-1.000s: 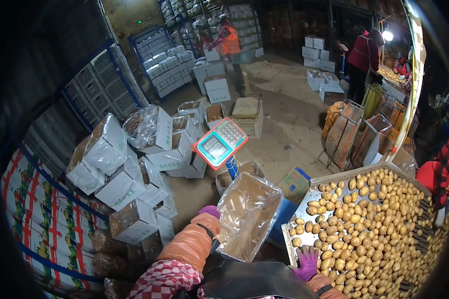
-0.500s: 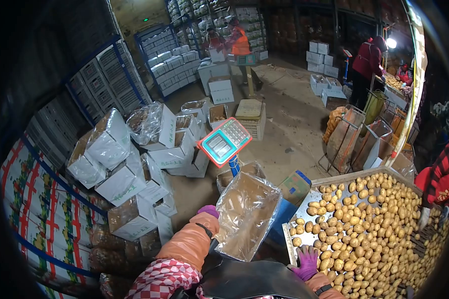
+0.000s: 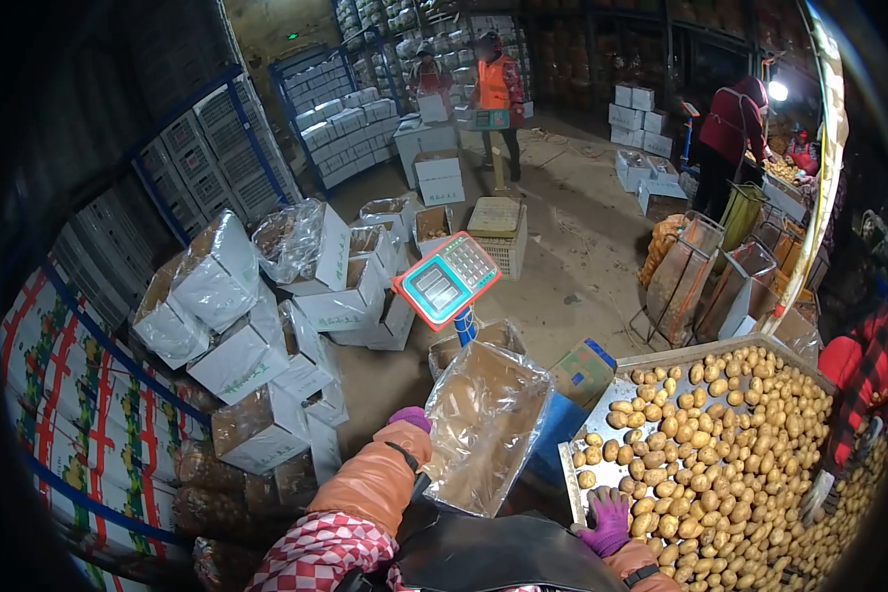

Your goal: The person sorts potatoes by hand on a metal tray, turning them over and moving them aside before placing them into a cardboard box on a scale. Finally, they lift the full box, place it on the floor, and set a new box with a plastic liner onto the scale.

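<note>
Purple-gloved right hand [image 3: 609, 520] at tray [image 3: 568, 479] edge

The left hand [image 3: 410, 418] and right hand [image 3: 610, 520] wore purple knitted cloth gloves, matt and fuzzy. Just beside the left fingers [image 3: 411, 414], a brown cardboard box [image 3: 479, 444] carried a crinkled, glossy clear plastic liner [image 3: 503, 370]. Under the right fingers [image 3: 602, 501] lay matt, dusty-skinned potatoes [image 3: 720, 444] on a dull grey metal surface [image 3: 610, 400].

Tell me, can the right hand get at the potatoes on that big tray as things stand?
Most likely yes. The right hand, in a purple glove, lies spread on the potatoes at the near edge of the tray, and nothing covers them or stands in between.
</note>
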`<state>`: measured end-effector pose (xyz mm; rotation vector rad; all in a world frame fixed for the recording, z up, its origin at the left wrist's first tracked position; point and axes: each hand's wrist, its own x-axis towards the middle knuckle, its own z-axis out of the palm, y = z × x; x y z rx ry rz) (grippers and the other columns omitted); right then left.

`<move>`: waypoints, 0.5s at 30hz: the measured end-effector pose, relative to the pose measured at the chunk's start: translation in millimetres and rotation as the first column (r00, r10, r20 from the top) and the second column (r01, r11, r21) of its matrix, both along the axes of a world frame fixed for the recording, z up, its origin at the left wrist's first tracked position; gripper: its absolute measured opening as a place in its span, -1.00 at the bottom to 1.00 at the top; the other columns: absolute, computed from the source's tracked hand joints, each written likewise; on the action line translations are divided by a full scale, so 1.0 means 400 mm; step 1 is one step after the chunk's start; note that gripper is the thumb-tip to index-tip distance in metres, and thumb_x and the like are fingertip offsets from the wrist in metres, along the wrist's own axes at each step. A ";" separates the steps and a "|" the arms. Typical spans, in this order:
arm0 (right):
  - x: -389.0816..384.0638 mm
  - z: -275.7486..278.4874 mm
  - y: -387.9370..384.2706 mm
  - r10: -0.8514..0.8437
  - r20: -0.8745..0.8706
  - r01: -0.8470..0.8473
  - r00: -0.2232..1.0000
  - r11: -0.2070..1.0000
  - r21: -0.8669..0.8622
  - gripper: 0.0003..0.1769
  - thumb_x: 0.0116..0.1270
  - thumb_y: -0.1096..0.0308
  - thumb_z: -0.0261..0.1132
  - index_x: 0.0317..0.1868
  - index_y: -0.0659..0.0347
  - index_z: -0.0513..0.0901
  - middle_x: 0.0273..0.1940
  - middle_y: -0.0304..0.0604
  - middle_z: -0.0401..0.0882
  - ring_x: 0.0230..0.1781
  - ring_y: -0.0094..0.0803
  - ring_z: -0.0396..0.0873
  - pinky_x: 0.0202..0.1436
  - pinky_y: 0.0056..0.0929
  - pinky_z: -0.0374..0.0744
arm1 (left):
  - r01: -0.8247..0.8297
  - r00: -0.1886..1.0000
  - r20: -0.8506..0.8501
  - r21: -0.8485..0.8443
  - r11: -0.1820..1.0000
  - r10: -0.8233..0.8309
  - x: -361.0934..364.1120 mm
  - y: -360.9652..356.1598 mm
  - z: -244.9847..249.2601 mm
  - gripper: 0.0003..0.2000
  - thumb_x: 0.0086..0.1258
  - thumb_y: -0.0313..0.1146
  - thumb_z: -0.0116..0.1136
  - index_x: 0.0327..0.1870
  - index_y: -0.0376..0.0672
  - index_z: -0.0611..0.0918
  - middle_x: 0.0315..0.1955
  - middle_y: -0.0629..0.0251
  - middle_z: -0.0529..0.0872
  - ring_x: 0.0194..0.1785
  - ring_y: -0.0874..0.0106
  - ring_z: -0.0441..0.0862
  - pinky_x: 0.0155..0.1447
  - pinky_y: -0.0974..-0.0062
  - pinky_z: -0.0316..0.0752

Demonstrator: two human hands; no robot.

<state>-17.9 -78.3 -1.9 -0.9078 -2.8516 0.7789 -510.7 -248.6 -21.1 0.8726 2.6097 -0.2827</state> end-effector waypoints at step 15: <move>-0.257 0.480 0.147 -0.162 -0.531 -0.307 0.832 0.662 -0.684 -0.10 0.30 0.36 0.37 0.54 0.24 0.07 0.11 -0.01 0.60 0.02 -0.49 0.57 0.12 -0.48 0.52 | -0.012 1.000 0.005 0.001 1.000 0.012 0.006 0.011 0.004 -0.58 0.18 0.01 0.28 0.02 0.05 0.67 -0.05 0.12 0.73 0.01 0.04 0.67 0.05 0.10 0.55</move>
